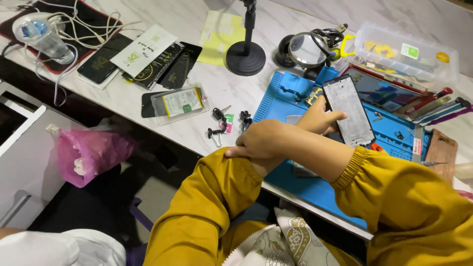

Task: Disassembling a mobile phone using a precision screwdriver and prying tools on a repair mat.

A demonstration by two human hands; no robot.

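My right hand reaches across the blue work mat and grips the left edge of an opened phone, whose pale inner frame faces up. My left hand lies across my right forearm and clasps it just behind the wrist. Both arms wear mustard-yellow sleeves. The mat under my arms is partly hidden.
Screwdrivers and tweezers lie right of the phone, beside a clear plastic box. A round magnifier and a black stand base sit behind the mat. Phone parts and a battery lie left, with keys. A pink bag hangs below the table edge.
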